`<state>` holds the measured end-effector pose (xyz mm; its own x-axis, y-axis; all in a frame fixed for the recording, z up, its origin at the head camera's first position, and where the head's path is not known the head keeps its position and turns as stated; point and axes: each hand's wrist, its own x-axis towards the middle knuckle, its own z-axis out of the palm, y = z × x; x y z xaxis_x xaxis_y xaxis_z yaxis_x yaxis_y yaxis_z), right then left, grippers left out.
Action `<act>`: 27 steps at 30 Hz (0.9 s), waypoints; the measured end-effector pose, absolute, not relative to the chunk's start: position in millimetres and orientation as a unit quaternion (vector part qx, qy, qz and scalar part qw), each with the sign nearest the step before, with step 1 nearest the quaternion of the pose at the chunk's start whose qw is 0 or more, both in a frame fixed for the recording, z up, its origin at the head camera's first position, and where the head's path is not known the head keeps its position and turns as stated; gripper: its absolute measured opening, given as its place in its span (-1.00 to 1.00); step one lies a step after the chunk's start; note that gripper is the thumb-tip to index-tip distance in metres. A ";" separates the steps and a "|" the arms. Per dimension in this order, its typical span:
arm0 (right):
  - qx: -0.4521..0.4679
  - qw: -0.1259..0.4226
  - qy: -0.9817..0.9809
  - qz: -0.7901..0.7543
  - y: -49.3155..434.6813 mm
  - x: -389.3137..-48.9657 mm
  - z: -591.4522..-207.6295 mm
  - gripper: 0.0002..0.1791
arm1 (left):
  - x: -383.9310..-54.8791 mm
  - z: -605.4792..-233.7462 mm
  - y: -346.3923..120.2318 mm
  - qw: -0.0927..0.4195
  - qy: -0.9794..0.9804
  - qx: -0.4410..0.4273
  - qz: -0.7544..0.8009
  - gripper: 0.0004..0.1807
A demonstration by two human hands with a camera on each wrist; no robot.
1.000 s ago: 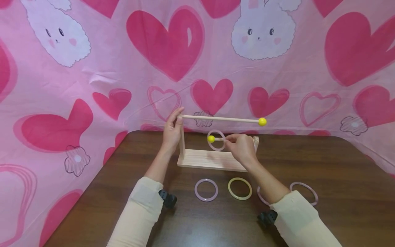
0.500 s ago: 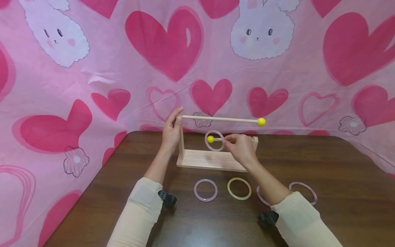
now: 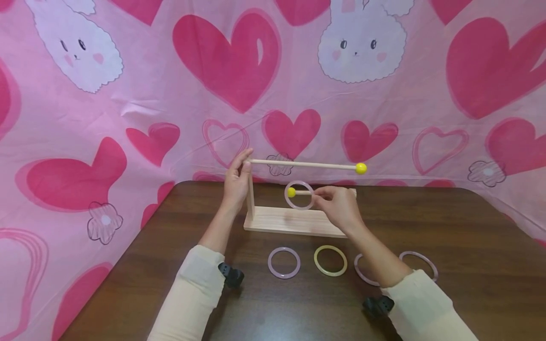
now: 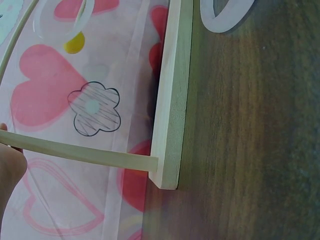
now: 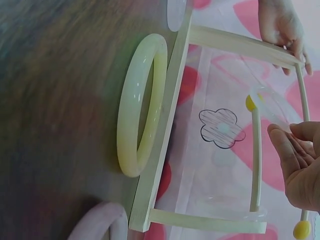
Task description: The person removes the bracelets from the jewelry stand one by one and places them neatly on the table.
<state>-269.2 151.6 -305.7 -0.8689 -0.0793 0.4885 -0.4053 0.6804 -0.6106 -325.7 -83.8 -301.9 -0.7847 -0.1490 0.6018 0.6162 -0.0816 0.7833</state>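
My left hand (image 3: 237, 182) holds the top of the tall post (image 3: 251, 199) of a wooden ring stand (image 3: 290, 220), where the long upper rod (image 3: 307, 164) begins. Between thumb and fingers, my right hand (image 3: 339, 208) pinches a pale translucent ring (image 3: 300, 208) upright at the lower rod (image 3: 303, 192). That rod's yellow ball (image 3: 291, 192) appears within the ring's outline; whether the rod passes through it I cannot tell. In the right wrist view, another clear ring (image 5: 235, 215) shows at the lower rod's base, by the short post (image 5: 210, 221).
On the brown table (image 3: 264, 308), in front of the stand, lie a purple ring (image 3: 284, 276), a yellow ring (image 5: 131, 105) and two more purplish rings to the right, one partly behind my right forearm. A pink heart-patterned cloth (image 3: 298, 85) hangs behind the table.
My right hand and its ring shifted slightly left, then back right and a little toward me. The left hand and the stand stay put.
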 end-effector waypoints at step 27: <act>0.113 0.214 -0.881 0.406 185.1 -260.1 -304.3 -0.85 | -326.5 -302.2 -83.8 0.266 -0.622 -0.184 -0.713 -0.63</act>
